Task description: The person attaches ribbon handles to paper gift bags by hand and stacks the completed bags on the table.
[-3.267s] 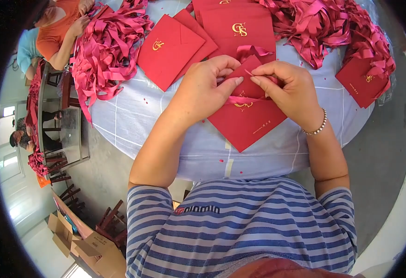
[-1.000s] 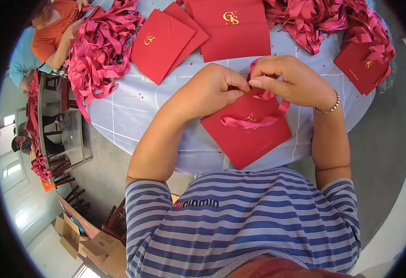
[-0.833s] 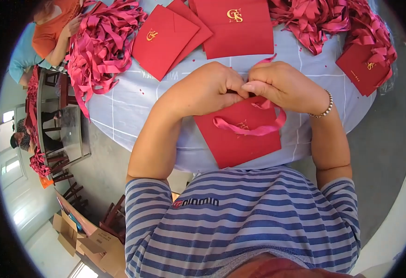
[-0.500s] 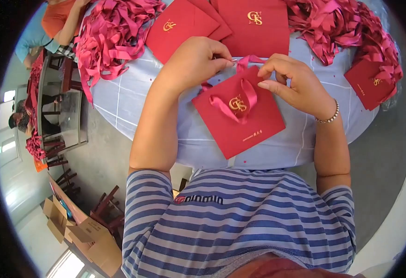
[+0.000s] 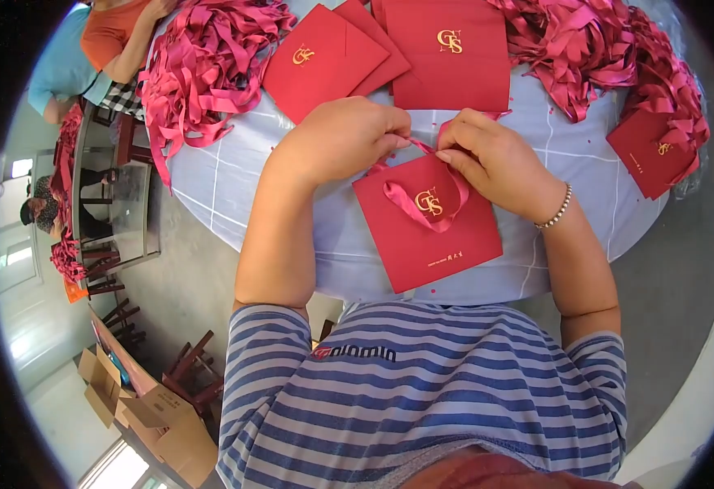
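Observation:
A red paper gift bag (image 5: 412,257) with gold lettering lies flat and slightly turned on the cloth in front of me. Its pink ribbon handle (image 5: 396,198) loops down over the front. At the bag's top edge my left hand (image 5: 355,140) pinches one stretch of pink ribbon between thumb and fingertips. My right hand (image 5: 495,159) is closed on the ribbon just to the right, at the bag's upper corner. The ribbon runs taut and twisted between the two hands. Part of it is hidden behind my right fingers.
Heaps of pink ribbon (image 5: 202,77) and ribbon (image 5: 577,49) flank flat red bags (image 5: 450,69) at the back of the table. Another red bag (image 5: 642,155) lies at the right. Other people (image 5: 116,41) sit at the left. Cardboard boxes (image 5: 165,428) and stools stand lower left.
My right hand has moved left and closed on the ribbon beside my left hand. The ribbon's loose end is now drawn between both hands. The view has shifted slightly.

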`<action>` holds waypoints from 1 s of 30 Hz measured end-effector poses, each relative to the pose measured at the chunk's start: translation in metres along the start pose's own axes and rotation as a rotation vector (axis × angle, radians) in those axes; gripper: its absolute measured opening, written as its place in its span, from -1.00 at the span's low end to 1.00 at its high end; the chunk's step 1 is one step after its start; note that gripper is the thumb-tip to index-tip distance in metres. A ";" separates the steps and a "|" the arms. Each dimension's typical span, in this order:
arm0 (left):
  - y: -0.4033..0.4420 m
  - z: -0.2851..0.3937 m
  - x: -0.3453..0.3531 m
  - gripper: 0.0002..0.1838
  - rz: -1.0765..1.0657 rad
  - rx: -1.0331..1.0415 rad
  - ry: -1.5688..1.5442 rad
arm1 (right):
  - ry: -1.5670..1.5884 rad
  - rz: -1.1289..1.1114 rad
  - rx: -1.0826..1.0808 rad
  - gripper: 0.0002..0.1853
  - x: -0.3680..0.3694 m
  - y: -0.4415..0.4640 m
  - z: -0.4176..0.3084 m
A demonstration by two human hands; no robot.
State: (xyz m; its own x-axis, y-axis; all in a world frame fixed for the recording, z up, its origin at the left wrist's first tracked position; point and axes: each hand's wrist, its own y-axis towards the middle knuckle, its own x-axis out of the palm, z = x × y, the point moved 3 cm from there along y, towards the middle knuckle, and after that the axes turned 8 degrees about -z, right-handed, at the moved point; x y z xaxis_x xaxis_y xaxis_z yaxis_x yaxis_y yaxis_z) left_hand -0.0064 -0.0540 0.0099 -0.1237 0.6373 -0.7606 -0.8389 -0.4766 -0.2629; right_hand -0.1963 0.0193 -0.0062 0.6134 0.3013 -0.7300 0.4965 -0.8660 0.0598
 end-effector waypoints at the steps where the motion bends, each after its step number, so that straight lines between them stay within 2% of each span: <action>1: 0.001 -0.001 0.001 -0.86 0.015 0.015 0.057 | 0.001 0.000 0.001 -0.86 -0.001 0.001 -0.001; 4: 0.003 0.000 0.006 -0.86 -0.058 -0.020 0.024 | 0.018 -0.049 0.055 -0.83 -0.001 0.001 -0.001; 7: 0.006 0.003 0.006 -0.86 -0.072 -0.070 0.008 | 0.020 -0.054 -0.038 -0.87 -0.002 -0.002 -0.002; 11: 0.009 -0.003 0.006 -0.86 -0.025 -0.109 -0.039 | 0.000 -0.057 -0.062 -0.79 -0.014 -0.005 -0.002; 13: 0.011 -0.009 0.001 -0.83 0.237 -0.059 0.125 | -0.057 -0.024 -0.092 -0.75 -0.022 -0.006 -0.002; 14: 0.013 -0.014 0.002 -0.83 0.236 -0.057 0.125 | -0.032 -0.049 -0.144 -0.72 -0.026 -0.008 -0.004; 17: 0.012 -0.023 -0.006 -0.80 0.541 -0.182 0.067 | 0.034 -0.085 -0.225 -0.67 -0.027 -0.009 -0.007; 20: 0.012 -0.020 0.001 -0.80 0.540 -0.279 0.194 | 0.118 -0.100 -0.249 -0.65 -0.029 -0.007 -0.006; 22: 0.011 -0.020 -0.002 -0.78 0.544 -0.287 0.114 | 0.151 -0.110 -0.242 -0.66 -0.031 -0.009 -0.007; 24: 0.010 -0.017 -0.005 -0.75 0.554 -0.299 0.039 | 0.087 0.028 -0.080 -0.65 -0.033 -0.008 -0.006; 26: 0.009 -0.006 -0.009 -0.82 0.655 -0.041 -0.215 | 0.019 0.086 -0.056 -0.64 -0.033 -0.008 -0.002; 28: 0.002 0.012 -0.012 -0.82 0.391 -0.024 -0.247 | -0.055 0.151 -0.024 -0.63 -0.036 -0.008 0.002; 29: 0.001 0.018 -0.007 -0.81 0.171 0.013 -0.516 | -0.048 0.173 0.017 -0.63 -0.038 -0.009 0.005; 30: 0.002 0.018 -0.004 -0.80 0.081 0.087 -0.393 | -0.041 0.195 0.056 -0.63 -0.041 -0.009 0.008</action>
State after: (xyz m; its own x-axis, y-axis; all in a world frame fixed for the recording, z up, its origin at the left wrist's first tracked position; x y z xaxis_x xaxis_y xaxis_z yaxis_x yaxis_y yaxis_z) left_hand -0.0168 -0.0468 0.0227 -0.3702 0.7908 -0.4874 -0.8579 -0.4923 -0.1471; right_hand -0.2311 0.0119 0.0174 0.6687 0.1102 -0.7353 0.3348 -0.9277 0.1654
